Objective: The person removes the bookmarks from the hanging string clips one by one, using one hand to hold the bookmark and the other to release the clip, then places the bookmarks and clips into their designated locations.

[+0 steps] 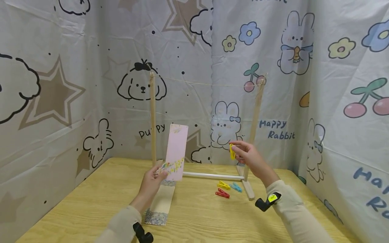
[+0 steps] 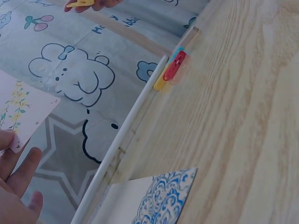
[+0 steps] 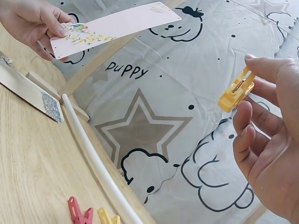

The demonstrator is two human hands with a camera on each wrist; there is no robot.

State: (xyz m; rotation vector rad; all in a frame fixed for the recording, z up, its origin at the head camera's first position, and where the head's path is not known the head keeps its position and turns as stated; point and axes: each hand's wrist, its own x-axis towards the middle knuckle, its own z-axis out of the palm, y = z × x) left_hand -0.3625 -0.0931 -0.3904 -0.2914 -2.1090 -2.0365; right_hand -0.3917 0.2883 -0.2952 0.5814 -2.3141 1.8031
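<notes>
My left hand pinches a pink bookmark-like card near its lower end, thumb on the front. Yellow flowers and a small bird decorate the card, which is held upright above the table. To the right, my right hand holds a yellow clothespin between thumb and fingers, raised in front of the right post. A string runs between the tops of two wooden posts, above both hands. Below the left hand lies another card, cream with blue patterned ends.
On the table near the right foot lie a red clothespin, a yellow clothespin and a blue clothespin. The left post and right post are joined low down by a white rod. A printed curtain hangs behind.
</notes>
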